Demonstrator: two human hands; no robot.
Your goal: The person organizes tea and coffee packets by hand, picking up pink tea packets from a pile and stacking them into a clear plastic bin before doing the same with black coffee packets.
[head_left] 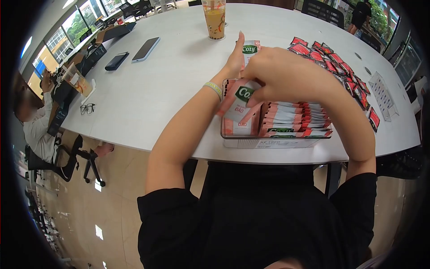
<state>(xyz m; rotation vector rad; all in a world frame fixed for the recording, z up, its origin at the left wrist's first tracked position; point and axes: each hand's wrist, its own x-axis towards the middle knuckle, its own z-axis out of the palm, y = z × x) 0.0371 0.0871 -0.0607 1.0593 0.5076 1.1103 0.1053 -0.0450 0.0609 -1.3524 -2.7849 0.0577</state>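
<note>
My right hand (268, 74) pinches a pink and white Cozy sachet (238, 102) over the left end of a wire-rimmed basket (223, 127). Rows of similar sachets (293, 117) stand packed in the basket, and another lies flat in its left part. Behind the basket is my left hand (235, 58), its thumb pointing up and its other fingers hidden behind my right hand. Another Cozy sachet (251, 48) stands beside the left thumb; whether the left fingers hold it is hidden. The basket rests on a white box (273, 143).
Red and black sachets (331, 62) are scattered at the right of the white table (179, 58). A drink cup (215, 20) stands at the back. A phone (146, 49), a dark wallet-like item (117, 61) and glasses (88, 108) lie at left, where a person (40, 125) sits.
</note>
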